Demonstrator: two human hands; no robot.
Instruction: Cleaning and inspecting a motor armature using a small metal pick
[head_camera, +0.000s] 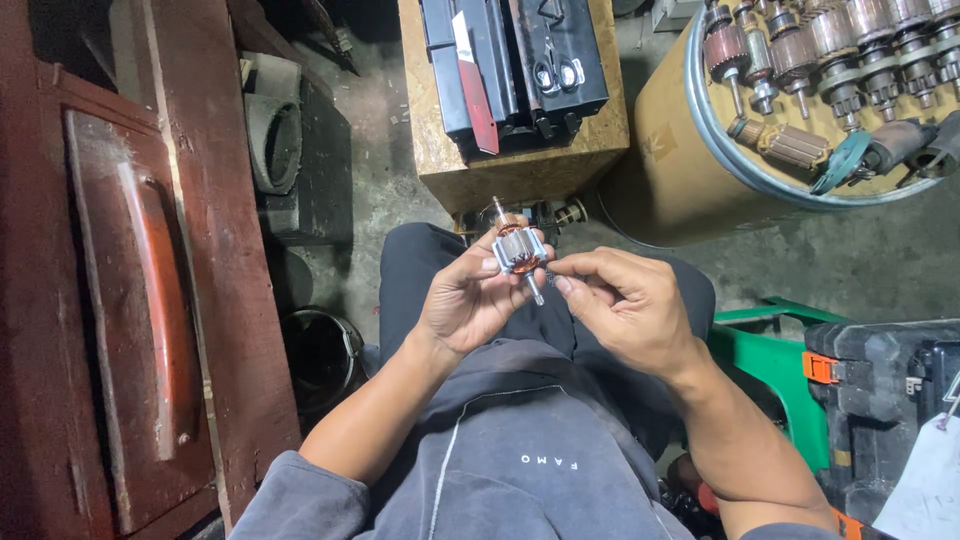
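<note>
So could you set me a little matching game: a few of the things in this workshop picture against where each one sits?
Things:
1. small copper-wound motor armature
2. pair of metal scissors
3. row of spare motor armatures
4. green plastic stool

Places:
A. on top of the tan round drum
B. on the floor beside the right arm
C. held between the left hand and right hand
D. on the black tray on the wooden box

Pairs: 1-C, 2-D, 3-A, 4-B
</note>
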